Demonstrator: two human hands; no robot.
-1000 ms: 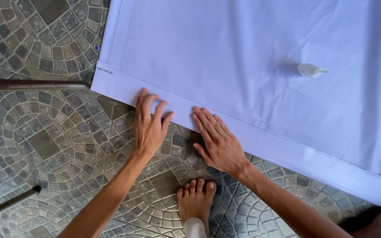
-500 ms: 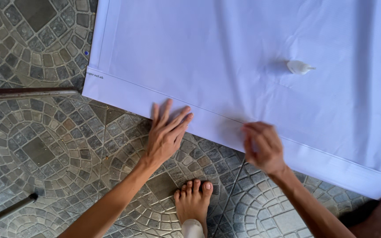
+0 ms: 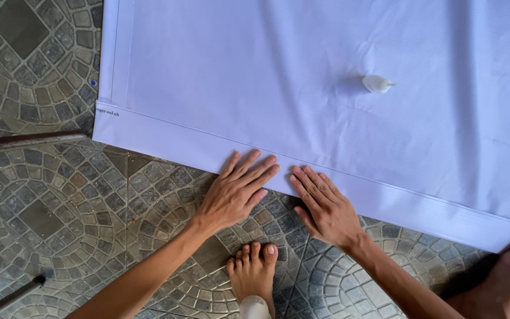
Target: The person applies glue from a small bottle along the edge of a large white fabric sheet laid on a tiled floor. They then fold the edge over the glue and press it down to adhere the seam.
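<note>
Both hands press flat, fingers spread wide: left hand (image 3: 234,195) and right hand (image 3: 324,207) on the folded hem (image 3: 166,137) of the white sheet (image 3: 278,71). Hem beyond the right fingers likely remains unpressed.

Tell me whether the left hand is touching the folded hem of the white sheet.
Touching: in the head view the left hand lies flat, its fingers overlapping the folded hem.

Both hands lie flat, fingers spread, on the folded hem of a white sheet (image 3: 302,77) spread over the patterned stone floor (image 3: 48,201): left hand (image 3: 237,192) just beside right hand (image 3: 324,207); a small white bottle (image 3: 377,84) lies at one o'clock
</note>
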